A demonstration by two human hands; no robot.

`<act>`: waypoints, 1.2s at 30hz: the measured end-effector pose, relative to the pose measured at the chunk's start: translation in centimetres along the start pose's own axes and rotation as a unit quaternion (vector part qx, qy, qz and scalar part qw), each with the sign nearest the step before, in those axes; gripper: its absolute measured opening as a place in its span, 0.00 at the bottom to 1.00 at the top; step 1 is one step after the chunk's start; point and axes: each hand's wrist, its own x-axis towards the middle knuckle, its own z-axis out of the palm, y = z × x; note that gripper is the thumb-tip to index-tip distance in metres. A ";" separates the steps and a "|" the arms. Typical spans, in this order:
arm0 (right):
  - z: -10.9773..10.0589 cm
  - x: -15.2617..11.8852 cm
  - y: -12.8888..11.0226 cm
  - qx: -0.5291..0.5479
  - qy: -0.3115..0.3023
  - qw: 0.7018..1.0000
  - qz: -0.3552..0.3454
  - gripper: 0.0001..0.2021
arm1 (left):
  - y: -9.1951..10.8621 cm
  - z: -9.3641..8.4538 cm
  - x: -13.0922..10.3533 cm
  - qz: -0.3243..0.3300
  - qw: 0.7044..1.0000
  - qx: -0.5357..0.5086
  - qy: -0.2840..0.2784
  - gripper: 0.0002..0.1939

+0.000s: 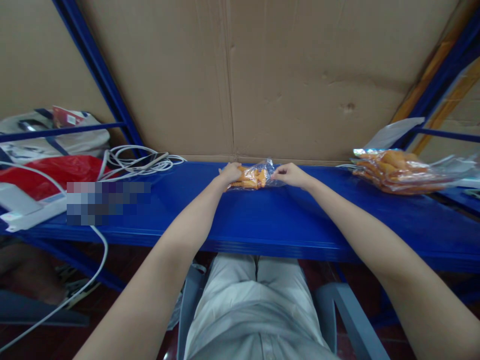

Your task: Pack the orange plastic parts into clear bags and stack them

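Note:
A clear plastic bag point(252, 178) with orange pieces inside lies on the blue shelf top point(262, 220), near its back edge. My left hand point(231, 173) is closed over the bag's left end, its fingers partly hidden behind the bag and the hand itself. At the right end, my right hand point(291, 175) pinches the loose, see-through plastic between thumb and fingers. What exactly the orange pieces are is too small to make out.
Several bagged orange items point(397, 170) are piled at the right. On the left lie coiled white cables point(146, 162), a red plastic bag point(56, 172), a white power strip point(33, 210) and a canvas bag point(75, 137). Cardboard point(262, 80) walls the back; blue posts point(97, 70) flank it.

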 end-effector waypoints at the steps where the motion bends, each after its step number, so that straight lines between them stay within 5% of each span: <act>1: -0.2 0.1 0.1 0.000 0.007 1.000 0.004 0.06 | 0.3 -0.1 -0.2 0.001 1.000 0.030 0.008 0.16; 8: -1.8 0.3 1.3 -0.079 0.108 0.989 0.065 0.06 | 2.6 -0.8 -1.4 0.014 0.984 0.176 -0.011 0.21; 12: -2.5 0.2 2.0 -0.174 0.182 0.963 0.096 0.04 | 3.1 -1.3 -1.8 0.045 0.985 0.165 0.015 0.21; 17: -3.1 0.4 3.2 -0.169 0.211 0.958 0.099 0.04 | 2.9 -1.0 -1.7 -0.003 0.993 0.122 -0.008 0.13; 22: -3.1 0.4 3.4 -0.112 0.146 0.964 0.194 0.16 | 2.9 0.1 -1.6 -0.027 0.997 -0.043 -0.050 0.08; 25: -2.8 0.1 2.7 -0.022 0.096 0.976 0.197 0.15 | 3.0 0.2 -1.7 -0.057 0.989 -0.110 -0.086 0.07; 30: -1.8 -0.2 1.3 0.113 0.079 0.958 0.250 0.10 | 3.0 -0.2 -1.6 -0.102 0.978 -0.112 -0.140 0.10; 36: -1.4 -0.3 0.6 0.258 0.080 0.931 0.245 0.11 | 2.5 -0.2 -1.4 -0.108 0.981 -0.100 -0.127 0.12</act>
